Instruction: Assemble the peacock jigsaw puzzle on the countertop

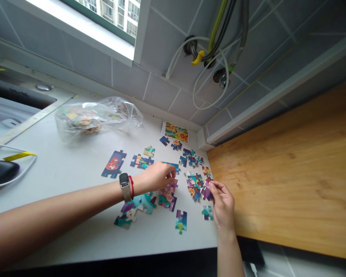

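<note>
My right hand pinches a purple puzzle piece between thumb and fingers, over a heap of loose puzzle pieces. My left hand, with a watch and red cord at the wrist, has its fingers curled together above a joined purple section. Whatever those fingertips hold, if anything, is hidden. Below the left wrist lies a joined teal section. A single piece with a yellow-green figure lies nearer the front edge, and a teal piece is just left of my right hand.
A clear plastic bag of pieces lies at the back left. A colourful picture card rests by the wall. A joined piece with a red creature is farther left. The wooden board borders the white table on the right.
</note>
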### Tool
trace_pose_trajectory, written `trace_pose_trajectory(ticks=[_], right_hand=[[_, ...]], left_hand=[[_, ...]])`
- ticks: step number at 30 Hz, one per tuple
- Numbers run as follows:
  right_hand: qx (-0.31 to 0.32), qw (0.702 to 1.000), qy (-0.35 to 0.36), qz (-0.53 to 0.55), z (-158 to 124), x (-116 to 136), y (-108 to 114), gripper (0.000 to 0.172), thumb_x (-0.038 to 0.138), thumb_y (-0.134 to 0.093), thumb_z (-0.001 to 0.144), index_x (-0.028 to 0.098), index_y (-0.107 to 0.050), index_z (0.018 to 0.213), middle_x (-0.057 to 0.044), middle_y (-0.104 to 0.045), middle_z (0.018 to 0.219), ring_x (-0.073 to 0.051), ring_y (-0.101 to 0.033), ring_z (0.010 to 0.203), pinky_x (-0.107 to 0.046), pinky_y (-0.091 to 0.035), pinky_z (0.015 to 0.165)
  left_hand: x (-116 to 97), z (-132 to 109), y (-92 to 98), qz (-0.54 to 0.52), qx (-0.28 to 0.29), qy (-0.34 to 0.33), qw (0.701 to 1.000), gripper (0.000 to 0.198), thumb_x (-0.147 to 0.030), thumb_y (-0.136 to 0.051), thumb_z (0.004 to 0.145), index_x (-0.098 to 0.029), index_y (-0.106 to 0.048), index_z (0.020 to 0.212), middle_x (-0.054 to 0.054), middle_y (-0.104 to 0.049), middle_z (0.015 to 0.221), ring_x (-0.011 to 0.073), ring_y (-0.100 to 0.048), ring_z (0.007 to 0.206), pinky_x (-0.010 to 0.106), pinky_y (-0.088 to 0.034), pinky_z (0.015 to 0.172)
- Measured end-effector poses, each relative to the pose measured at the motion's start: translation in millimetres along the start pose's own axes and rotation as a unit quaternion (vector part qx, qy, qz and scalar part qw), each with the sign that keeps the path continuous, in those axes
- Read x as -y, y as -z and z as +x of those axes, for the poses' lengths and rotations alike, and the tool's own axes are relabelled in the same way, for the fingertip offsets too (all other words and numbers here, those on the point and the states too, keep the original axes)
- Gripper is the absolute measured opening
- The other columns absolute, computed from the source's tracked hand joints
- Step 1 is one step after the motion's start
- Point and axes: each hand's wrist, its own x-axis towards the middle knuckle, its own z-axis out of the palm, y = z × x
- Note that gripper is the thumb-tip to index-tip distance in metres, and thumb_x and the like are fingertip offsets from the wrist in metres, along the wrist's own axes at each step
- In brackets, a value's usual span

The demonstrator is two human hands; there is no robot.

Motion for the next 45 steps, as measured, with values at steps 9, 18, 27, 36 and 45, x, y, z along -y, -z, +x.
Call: trace_pose_trajectory(ticks=[9, 18, 27, 36, 45], right_hand=[[0.169, 0.937, 0.111, -0.286, -11, -10, -10, 0.025, 0.049, -0.074, 0.092, 0.024, -0.078, 0.097, -0.008, -0.077, 0.091, -0.028, -0.073, 0.086, -0.043, -0.062, 0.079], [0.236, 0.801, 0.294, -0.465, 7, 9, -53, 0.025, 0.022, -0.066, 0.096, 0.026, -0.077, 0.118, -0.014, -0.069, 0.125, -0.035, -0.062, 0.121, -0.056, -0.052, 0.108], [0.391, 0.742, 0.302, -0.453, 41, 16, -108, 0.028, 0.019, -0.073, 0.094, 0.026, -0.078, 0.121, -0.009, -0.072, 0.129, -0.026, -0.068, 0.119, -0.044, -0.053, 0.109], [0.412, 0.74, 0.291, -0.445, 58, 11, -120, 0.032, 0.02, -0.08, 0.088, 0.026, -0.08, 0.12, -0.01, -0.076, 0.116, -0.026, -0.072, 0.109, -0.043, -0.056, 0.102], [0.402, 0.769, 0.272, -0.416, 62, 7, -124, 0.03, 0.021, -0.084, 0.084, 0.025, -0.082, 0.114, -0.01, -0.078, 0.116, -0.027, -0.073, 0.109, -0.043, -0.056, 0.102]], left_hand=[[14, 6, 32.5, 0.164, -0.056, -0.064, 0.983, 0.029, -0.03, -0.058, 0.103, -0.022, -0.072, 0.128, 0.012, -0.078, 0.121, 0.0252, -0.075, 0.105, 0.033, -0.056, 0.085], [30, -1, 94.1, 0.3, 0.034, -0.013, 0.953, 0.051, -0.025, -0.076, 0.09, -0.022, -0.066, 0.14, 0.015, -0.069, 0.14, 0.029, -0.066, 0.127, 0.034, -0.052, 0.1], [40, -17, 132.2, 0.3, 0.047, 0.061, 0.951, 0.059, -0.02, -0.083, 0.079, -0.025, -0.071, 0.136, 0.012, -0.078, 0.122, 0.0281, -0.075, 0.11, 0.028, -0.056, 0.085], [44, -17, 123.8, 0.283, 0.061, 0.065, 0.955, 0.05, -0.025, -0.09, 0.071, -0.027, -0.079, 0.12, 0.009, -0.081, 0.11, 0.0272, -0.076, 0.103, 0.029, -0.056, 0.086], [32, -15, 106.4, 0.291, 0.088, 0.044, 0.952, 0.048, -0.023, -0.093, 0.069, -0.022, -0.077, 0.115, 0.014, -0.078, 0.116, 0.029, -0.075, 0.104, 0.031, -0.057, 0.082]])
